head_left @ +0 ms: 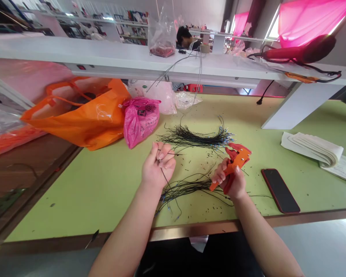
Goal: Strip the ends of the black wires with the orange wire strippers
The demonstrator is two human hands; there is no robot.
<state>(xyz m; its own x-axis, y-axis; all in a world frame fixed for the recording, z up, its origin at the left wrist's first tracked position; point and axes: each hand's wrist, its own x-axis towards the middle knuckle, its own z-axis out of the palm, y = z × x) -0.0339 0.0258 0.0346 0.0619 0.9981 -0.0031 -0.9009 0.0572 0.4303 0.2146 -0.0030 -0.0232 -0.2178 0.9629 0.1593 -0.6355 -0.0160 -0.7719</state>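
Note:
My left hand (160,163) is closed on a thin black wire (168,181); one end sticks out past the fingertips and the rest hangs down below the palm. In my right hand (233,181) are orange-red wire strippers (240,156), gripped by the handles with the head pointing up and away. A pile of black wires (198,137), many with blue tips at the right end, lies beyond both hands. Nearer to me, a looser bundle of black wires (190,187) lies on the green tabletop between my forearms. Dark bits of scrap are scattered between the two bundles.
Orange bag (103,115) and pink plastic bag (141,121) stand at the left. A phone (280,190) and folded papers (313,148) lie at the right. Across the back runs a white shelf (103,54), bearing a red-handled tool (300,52). A person sits beyond it.

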